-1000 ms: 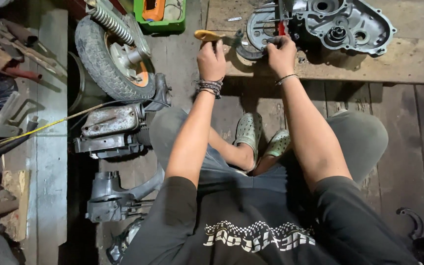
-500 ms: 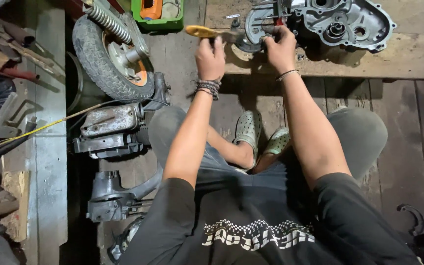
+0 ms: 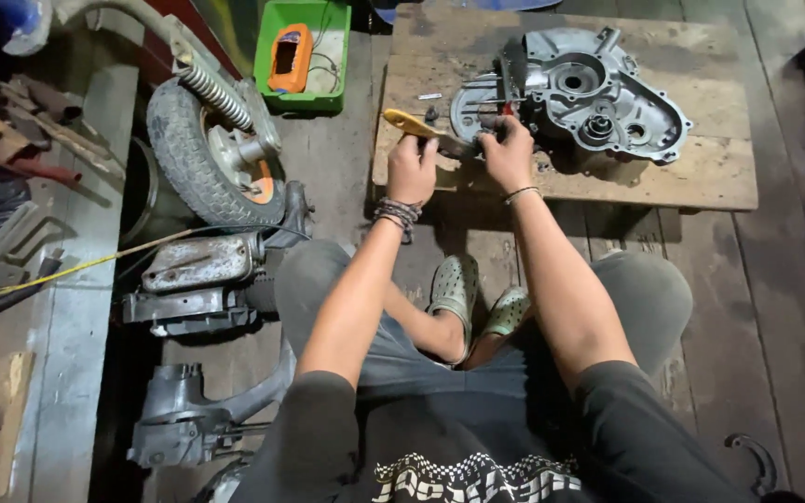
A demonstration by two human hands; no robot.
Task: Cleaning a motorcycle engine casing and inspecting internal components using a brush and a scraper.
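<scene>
Both my arms stretched fwd, L hand point(image 3: 411, 169) fisted in grip, R hand point(image 3: 508, 154) curled, fingertips pinching, knees bent.

An orange screened meter point(image 3: 288, 58) lies in a green tray point(image 3: 302, 98), upper left.

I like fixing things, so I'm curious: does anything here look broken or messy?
Nothing looks spilled or freshly broken. The metal engine case lies opened on the wooden board, while the left hand holds a yellow-handled tool and the right hand touches the case. A small wheel and other parts lie scattered on the floor.
</scene>
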